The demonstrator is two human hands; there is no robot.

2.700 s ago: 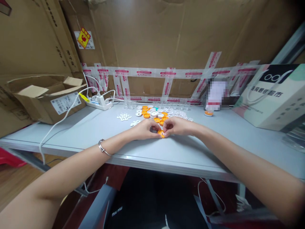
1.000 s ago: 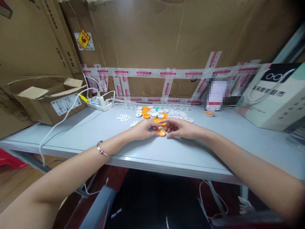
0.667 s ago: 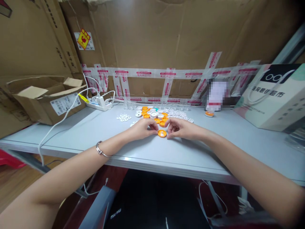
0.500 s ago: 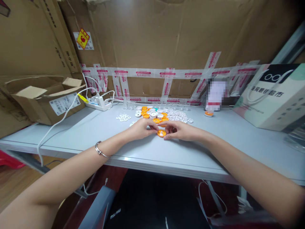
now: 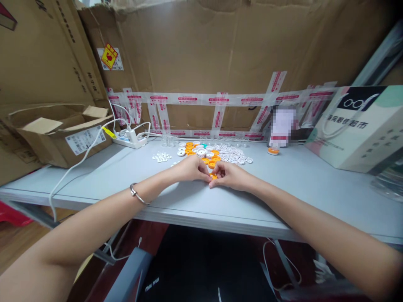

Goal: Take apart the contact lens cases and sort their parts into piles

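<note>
On the table, a small round orange cap [image 5: 213, 177] sits between my two hands, mostly covered by fingers. My left hand [image 5: 194, 168] is closed, its thumb and fingertips at the cap's left side. From the right, my right hand [image 5: 229, 174] pinches the cap with thumb and bent fingers. Just beyond the hands lie several more orange caps [image 5: 215, 158] and white round caps [image 5: 200, 152]. A pile of small white ring-like pieces [image 5: 234, 154] spreads to their right. Small white discs [image 5: 162, 157] lie in a group to the left.
Clear small cups [image 5: 168, 140] line the back of the table [image 5: 185, 205]. At left stand an open cardboard box [image 5: 56, 134] and a power strip [image 5: 130, 142] with white cables. A paper bag [image 5: 343, 130] and an orange-based item [image 5: 273, 151] are at right.
My right hand's fingers, stretched over the cap before, have drawn in and closed around it. Both hands now meet and hide more of the orange cap.
</note>
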